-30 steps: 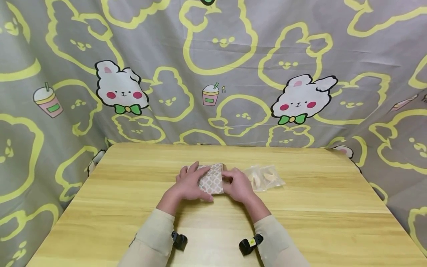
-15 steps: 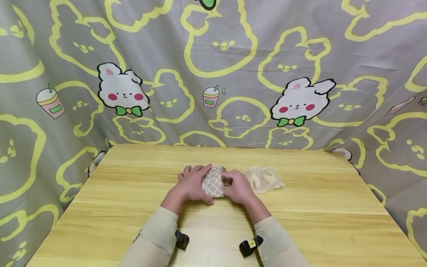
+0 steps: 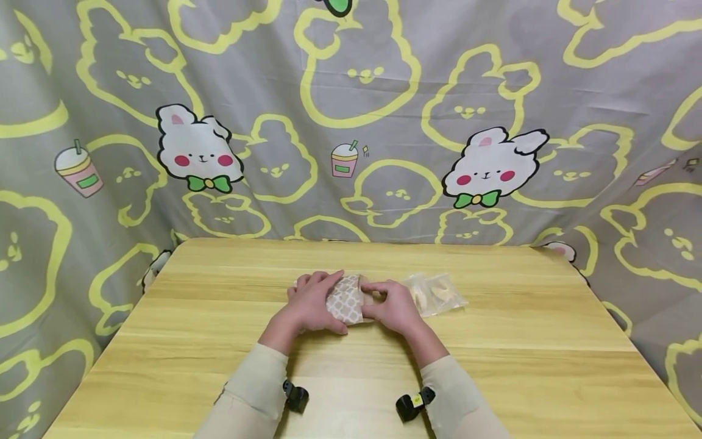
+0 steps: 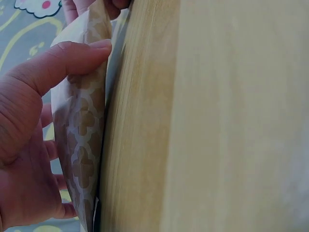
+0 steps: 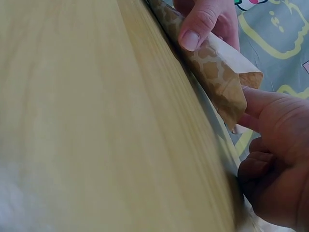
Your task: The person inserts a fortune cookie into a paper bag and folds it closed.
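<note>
Over the bench (image 3: 526, 305), held left hand (image 3: 312, 305) clamped across bag (image 3: 345, 301) and right hand (image 3: 396, 306) partly inside its mouth (image 5: 251, 79); couldn't tell if pinching.

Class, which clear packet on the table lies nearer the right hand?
The left packet in the head view: it lies between the right hand and the other packet, which is farther right.
</note>
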`<state>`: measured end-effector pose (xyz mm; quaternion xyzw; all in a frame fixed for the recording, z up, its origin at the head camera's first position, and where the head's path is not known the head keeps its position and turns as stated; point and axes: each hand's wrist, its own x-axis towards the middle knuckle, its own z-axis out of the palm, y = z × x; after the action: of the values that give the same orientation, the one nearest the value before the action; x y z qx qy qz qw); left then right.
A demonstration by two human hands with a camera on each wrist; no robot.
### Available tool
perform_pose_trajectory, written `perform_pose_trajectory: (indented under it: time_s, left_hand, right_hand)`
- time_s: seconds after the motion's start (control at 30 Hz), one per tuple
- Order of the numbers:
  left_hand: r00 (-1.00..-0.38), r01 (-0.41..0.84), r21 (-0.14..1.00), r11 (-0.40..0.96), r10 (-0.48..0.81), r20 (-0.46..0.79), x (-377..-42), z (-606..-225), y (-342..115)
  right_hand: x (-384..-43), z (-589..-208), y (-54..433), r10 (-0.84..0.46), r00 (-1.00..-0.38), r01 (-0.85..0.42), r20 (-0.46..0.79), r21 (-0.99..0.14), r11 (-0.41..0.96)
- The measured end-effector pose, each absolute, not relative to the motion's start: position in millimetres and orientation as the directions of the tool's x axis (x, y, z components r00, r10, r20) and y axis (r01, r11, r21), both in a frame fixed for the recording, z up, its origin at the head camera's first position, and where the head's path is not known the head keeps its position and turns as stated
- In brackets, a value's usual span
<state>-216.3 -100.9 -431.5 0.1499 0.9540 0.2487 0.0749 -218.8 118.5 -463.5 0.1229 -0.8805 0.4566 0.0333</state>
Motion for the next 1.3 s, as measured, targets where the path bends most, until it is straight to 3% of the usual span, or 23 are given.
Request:
perform_pose_trajectory:
  time_s: [0.73,1.3]
  left_hand:
    - [-0.946,0.235,0.523,0.82,0.316,-0.071,-214,-436,-107]
    - [-0.941,0.256,0.525,0.812,0.334,-0.057,-220,-435,-106]
  right_hand:
    - [-214,-432,137,-0.249,-0.965,-0.218,0.084,-0.786,0.579]
    - [-215,-412,175,-0.339,-0.917,-0.372,0.211,-0.758,0.535]
